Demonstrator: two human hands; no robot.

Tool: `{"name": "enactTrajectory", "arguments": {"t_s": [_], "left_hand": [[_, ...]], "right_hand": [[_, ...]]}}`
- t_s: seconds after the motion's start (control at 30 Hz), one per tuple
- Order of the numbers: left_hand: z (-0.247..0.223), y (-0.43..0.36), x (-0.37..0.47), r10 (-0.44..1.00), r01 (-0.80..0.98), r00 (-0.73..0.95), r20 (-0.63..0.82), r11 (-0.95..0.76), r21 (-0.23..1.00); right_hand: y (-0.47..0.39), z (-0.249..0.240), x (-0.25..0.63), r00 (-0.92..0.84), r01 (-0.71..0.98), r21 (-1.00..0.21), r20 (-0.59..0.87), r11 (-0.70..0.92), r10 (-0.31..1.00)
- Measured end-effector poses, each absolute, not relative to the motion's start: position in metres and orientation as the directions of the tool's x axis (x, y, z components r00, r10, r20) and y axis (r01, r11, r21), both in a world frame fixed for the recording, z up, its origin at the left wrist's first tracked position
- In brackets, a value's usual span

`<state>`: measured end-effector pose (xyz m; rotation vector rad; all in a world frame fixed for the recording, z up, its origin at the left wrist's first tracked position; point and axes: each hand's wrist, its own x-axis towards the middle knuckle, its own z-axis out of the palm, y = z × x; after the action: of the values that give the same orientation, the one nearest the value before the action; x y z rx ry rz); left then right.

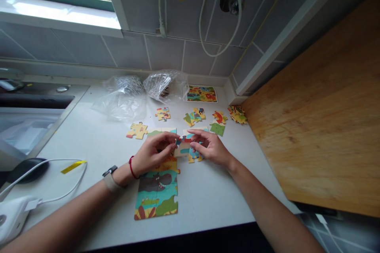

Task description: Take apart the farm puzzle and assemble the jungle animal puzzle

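Hands (154, 151) (213, 149) flank a puzzle piece (183, 151) before a partly filled plastic bag (175, 82).

There is one joined puzzle block (156, 195); the hands hide part of it, so its pieces cannot all be counted. Two hands are present: one left hand (154, 150) over the block and one right hand (210, 148) to its right. One yellow piece (138, 130) lies just beside the block's far left corner. Right of the block and farther back lie one green piece (217, 128), one red-animal piece (219, 117), one cluster (194, 116) and one stack (238, 115), the last two overlapping too much to count. Beyond the block are two clear plastic bags (166, 83) and one picture card (202, 93). Left of it are one watch (109, 170), one red bracelet (132, 168) and one yellow tag (73, 167); well to its right, one wooden board (320, 114).
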<state>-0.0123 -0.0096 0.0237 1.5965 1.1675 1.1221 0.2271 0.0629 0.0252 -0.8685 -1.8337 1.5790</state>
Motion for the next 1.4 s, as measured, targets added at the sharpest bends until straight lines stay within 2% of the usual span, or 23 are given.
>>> {"name": "enactTrajectory", "arguments": {"t_s": [0.17, 0.33, 0.47, 0.63, 0.83, 1.03, 1.17, 1.23, 1.27, 1.33, 1.4], "left_hand": [[0.024, -0.009, -0.014, 0.957, 0.261, 0.124, 0.261, -0.285, 0.922], [0.016, -0.011, -0.016, 0.907, 0.493, 0.165, 0.388, -0.417, 0.764], [0.014, -0.012, -0.014, 0.859, 0.578, 0.215, 0.465, -0.496, 0.648], [0.018, -0.013, -0.014, 0.835, 0.588, 0.228, 0.501, -0.528, 0.612], [0.022, -0.013, -0.014, 0.819, 0.570, 0.248, 0.517, -0.555, 0.606], [0.024, -0.013, -0.014, 0.750, 0.650, 0.265, 0.606, -0.604, 0.462], [0.027, -0.011, -0.014, 0.723, 0.701, 0.257, 0.641, -0.596, 0.391], [0.026, -0.010, -0.016, 0.731, 0.701, 0.242, 0.638, -0.586, 0.406], [0.025, -0.008, -0.017, 0.744, 0.696, 0.231, 0.627, -0.577, 0.428], [0.023, -0.005, -0.021, 0.777, 0.680, 0.205, 0.595, -0.551, 0.484], [0.019, -0.001, -0.025, 0.804, 0.670, 0.206, 0.558, -0.531, 0.518]], "right_hand": [[0.058, 0.024, 0.224, -0.640, -0.009, -0.992, -0.089, -0.123, 0.763], [0.056, 0.030, 0.219, -0.610, -0.018, -0.970, -0.180, -0.241, 0.772], [0.050, 0.033, 0.213, -0.603, -0.016, -0.943, -0.257, -0.334, 0.755], [0.047, 0.035, 0.210, -0.553, -0.006, -0.935, -0.293, -0.355, 0.780], [0.044, 0.040, 0.208, -0.524, -0.099, -0.898, -0.319, -0.429, 0.790], [0.038, 0.041, 0.203, -0.548, -0.138, -0.857, -0.351, -0.496, 0.759], [0.035, 0.037, 0.203, -0.574, -0.106, -0.853, -0.367, -0.511, 0.732], [0.037, 0.036, 0.205, -0.586, -0.052, -0.890, -0.340, -0.453, 0.736], [0.038, 0.036, 0.207, -0.572, -0.011, -0.931, -0.294, -0.366, 0.765], [0.044, 0.036, 0.212, -0.506, 0.116, -0.992, -0.109, -0.057, 0.856], [0.051, 0.037, 0.218, -0.465, 0.289, -0.910, 0.140, 0.299, 0.874]]}}
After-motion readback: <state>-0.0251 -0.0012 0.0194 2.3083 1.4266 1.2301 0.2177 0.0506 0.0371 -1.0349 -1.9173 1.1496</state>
